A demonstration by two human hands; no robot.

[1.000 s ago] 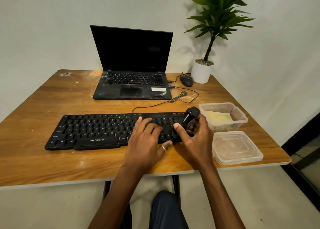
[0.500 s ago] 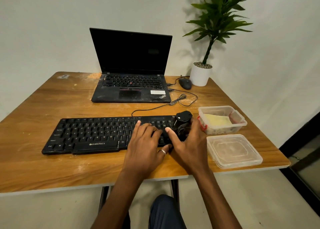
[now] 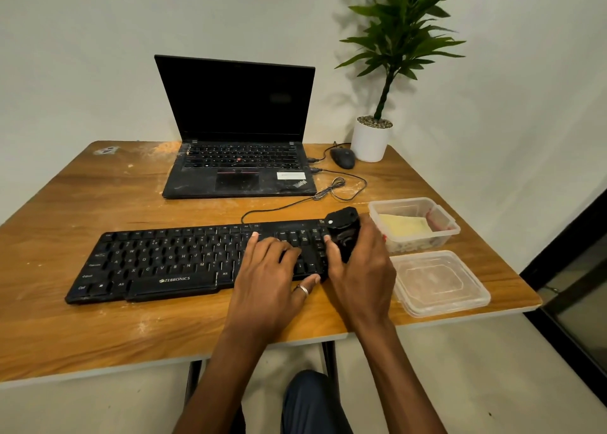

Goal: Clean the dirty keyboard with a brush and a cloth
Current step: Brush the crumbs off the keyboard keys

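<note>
Your right hand (image 3: 361,279) gripped the brush (image 3: 345,233), probably light, round its body; flat left hand (image 3: 269,276) pinned the likely slide-prone keyboard (image 3: 164,259).

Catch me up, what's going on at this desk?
A person is cleaning a black Zebronics keyboard on a wooden table. The right hand holds a black brush at the keyboard's right end; the left hand rests flat on the keys beside it. The yellow cloth lies untouched in an open plastic container to the right, the lid nearer the person.
</note>
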